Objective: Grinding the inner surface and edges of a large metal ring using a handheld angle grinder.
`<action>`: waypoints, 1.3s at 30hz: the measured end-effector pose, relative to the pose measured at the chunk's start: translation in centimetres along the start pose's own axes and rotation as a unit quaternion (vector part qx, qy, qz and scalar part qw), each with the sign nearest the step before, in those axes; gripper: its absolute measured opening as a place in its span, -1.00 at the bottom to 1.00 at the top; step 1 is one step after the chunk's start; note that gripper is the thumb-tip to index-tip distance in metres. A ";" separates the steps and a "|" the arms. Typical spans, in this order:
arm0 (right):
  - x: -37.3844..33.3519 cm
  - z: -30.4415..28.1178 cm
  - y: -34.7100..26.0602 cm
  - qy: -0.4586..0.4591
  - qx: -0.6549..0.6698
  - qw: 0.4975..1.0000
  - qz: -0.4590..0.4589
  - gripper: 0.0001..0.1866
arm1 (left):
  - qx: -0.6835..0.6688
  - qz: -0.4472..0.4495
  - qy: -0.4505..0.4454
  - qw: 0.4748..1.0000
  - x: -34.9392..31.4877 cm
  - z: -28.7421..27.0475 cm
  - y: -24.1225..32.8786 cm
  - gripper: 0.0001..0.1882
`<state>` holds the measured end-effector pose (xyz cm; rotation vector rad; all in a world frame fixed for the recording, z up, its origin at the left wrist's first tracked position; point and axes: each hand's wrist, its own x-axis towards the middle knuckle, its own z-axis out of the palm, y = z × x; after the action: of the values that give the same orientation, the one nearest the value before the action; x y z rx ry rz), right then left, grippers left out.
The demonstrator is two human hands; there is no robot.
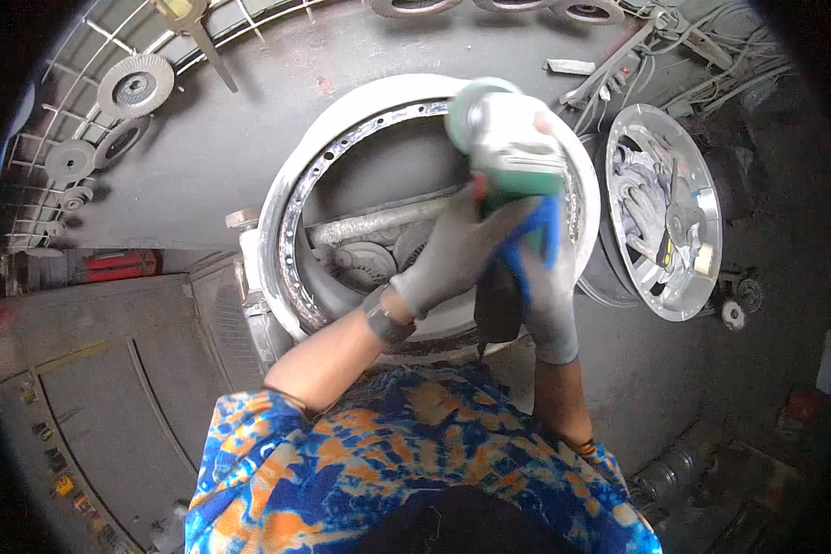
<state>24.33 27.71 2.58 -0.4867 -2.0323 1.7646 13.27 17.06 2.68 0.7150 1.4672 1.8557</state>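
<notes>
A pale metal wheel rim ring (282, 198) with small holes along its inner lip lies in front of me. Over its right side I hold an angle grinder (523, 175) with a green body and a silver head, blurred by motion. Its round disc (468, 113) is up near the far right of the ring. My left hand (452, 251), in a grey glove, closes around the green body. Behind it my right hand (551, 300), gloved too, grips the rear part next to a blue piece. Whether the disc touches the ring I cannot tell.
To the right, a tilted silver wheel rim (711, 235) holds gloves and small tools. Abrasive discs (136, 85) hang on a wire rack at the left and far edge. Tangled cables (683, 42) lie at the far right. A red object (123, 266) sits at the left.
</notes>
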 end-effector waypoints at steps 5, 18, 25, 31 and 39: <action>1.7 1.5 -2.6 -0.172 -0.034 0.984 0.001 0.07 | -0.049 0.057 0.167 0.983 -3.3 -1.3 -0.9 -0.62; -3.1 -3.3 4.1 0.134 0.219 0.962 0.092 -0.26 | 0.161 -0.080 -0.091 0.980 2.6 4.1 0.8 -0.52; -0.5 -0.4 1.6 0.009 0.006 1.000 0.028 -0.06 | -0.018 -0.021 0.023 0.999 0.0 0.9 0.4 -0.57; 0.7 0.8 -2.1 -0.138 -0.005 0.990 0.012 -0.02 | 0.015 0.021 0.121 0.992 -2.5 -0.8 0.5 -0.64; -1.1 -0.9 -1.5 0.033 0.096 0.994 0.041 -0.43 | 0.085 0.130 -0.025 0.988 1.2 1.5 1.2 -0.56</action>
<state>25.68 27.69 4.10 -0.5676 -1.7998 1.9420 13.44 18.77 4.24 1.0725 1.5741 1.9002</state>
